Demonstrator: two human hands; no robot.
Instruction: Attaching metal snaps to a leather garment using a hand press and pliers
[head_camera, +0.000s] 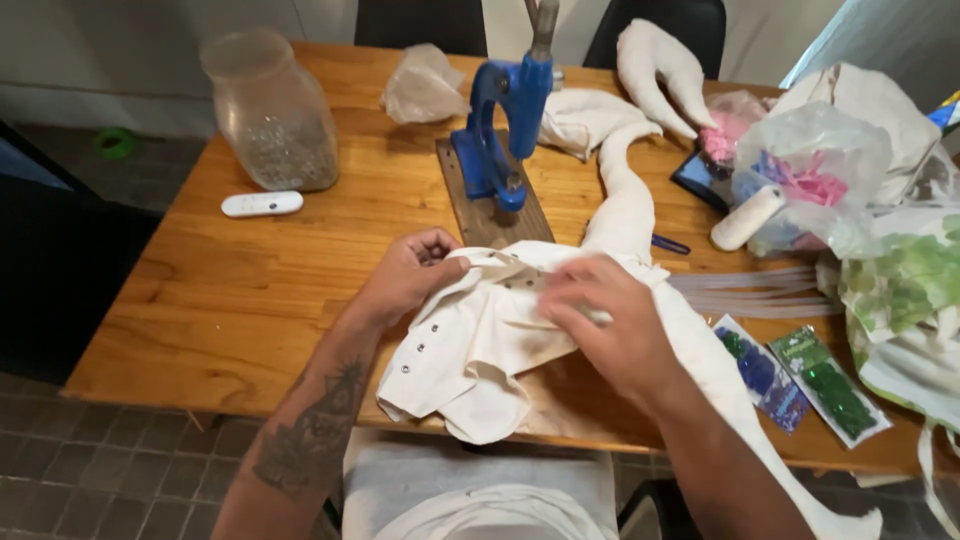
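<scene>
A cream fabric garment (470, 350) with a row of metal snaps lies on the wooden table (230, 290) in front of me. My left hand (410, 272) pinches its upper left edge. My right hand (605, 320) presses down on the cloth at its middle, fingers curled over a fold. Just beyond the garment stands a blue hand press (500, 125) on a dark wooden base. A long strip of the same cream cloth (625, 200) runs from the press area down past my right arm.
A glass jar (270, 110) with small metal bits and a white remote-shaped object (262, 204) sit far left. Plastic bags (810, 170) of coloured pieces, a thread spool (748, 217) and packets of blue and green beads (800, 378) crowd the right side. Chairs stand behind.
</scene>
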